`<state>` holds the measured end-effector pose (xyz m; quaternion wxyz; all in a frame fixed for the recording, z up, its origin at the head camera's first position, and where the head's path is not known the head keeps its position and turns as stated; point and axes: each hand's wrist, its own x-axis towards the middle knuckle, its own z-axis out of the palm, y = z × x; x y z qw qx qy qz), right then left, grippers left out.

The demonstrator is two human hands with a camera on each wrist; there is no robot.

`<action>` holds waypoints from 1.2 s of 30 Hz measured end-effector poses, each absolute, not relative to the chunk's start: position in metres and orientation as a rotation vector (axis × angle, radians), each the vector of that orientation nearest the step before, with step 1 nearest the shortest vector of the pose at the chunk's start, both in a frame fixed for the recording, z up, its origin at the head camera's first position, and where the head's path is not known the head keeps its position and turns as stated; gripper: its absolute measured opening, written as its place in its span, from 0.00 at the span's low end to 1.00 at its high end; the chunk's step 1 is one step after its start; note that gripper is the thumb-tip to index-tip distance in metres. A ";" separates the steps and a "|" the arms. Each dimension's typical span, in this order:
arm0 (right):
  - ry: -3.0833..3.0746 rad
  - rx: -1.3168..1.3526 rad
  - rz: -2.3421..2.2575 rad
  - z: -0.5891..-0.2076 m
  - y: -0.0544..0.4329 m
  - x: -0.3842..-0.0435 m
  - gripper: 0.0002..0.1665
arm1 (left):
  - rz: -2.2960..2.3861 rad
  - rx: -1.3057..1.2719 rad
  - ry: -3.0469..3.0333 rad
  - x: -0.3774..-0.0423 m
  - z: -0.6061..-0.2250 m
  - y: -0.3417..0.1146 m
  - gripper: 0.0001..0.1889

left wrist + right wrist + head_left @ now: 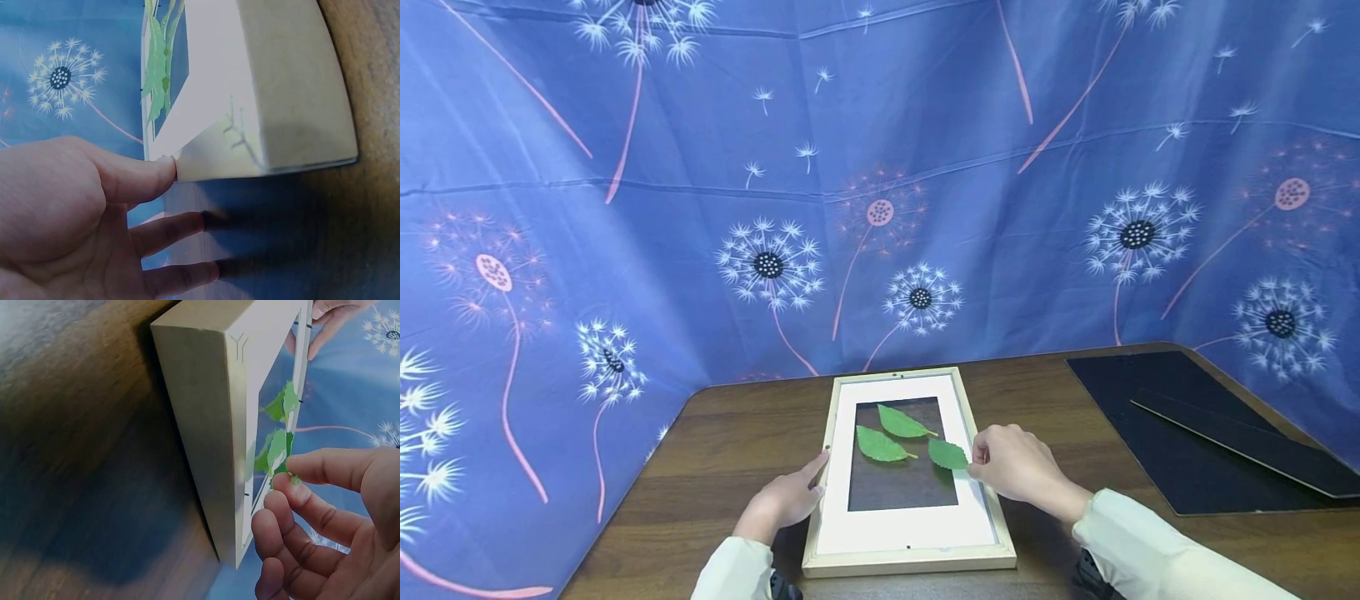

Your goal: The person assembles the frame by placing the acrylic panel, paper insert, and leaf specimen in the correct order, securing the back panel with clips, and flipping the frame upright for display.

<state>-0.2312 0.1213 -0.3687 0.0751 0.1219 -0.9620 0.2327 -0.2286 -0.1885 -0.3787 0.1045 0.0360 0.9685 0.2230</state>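
A light wooden picture frame [910, 562] with a white mat [835, 517] lies on the table. Two green leaves [880, 445] rest within the mat's dark rectangular window, one above the other. Over the window's right edge, my right hand [1018, 467] pinches a third green leaf [947, 454] by its stem end, between thumb and index finger, as the right wrist view shows. My left hand [786, 500] is at the left side of the frame. In the left wrist view its thumb [140, 181] touches the frame's edge, and the other visible fingers are extended.
A black board [1127, 408] lies on the right of the brown wooden table [737, 433], with a narrower dark piece [1247, 446] on top, slightly raised. Behind and beside the table hangs a blue cloth [700, 292] with a dandelion print.
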 end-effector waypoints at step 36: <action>-2.947 0.456 0.667 -0.375 0.084 -0.239 0.27 | 0.677 0.091 2.872 -0.229 -0.381 -0.188 0.28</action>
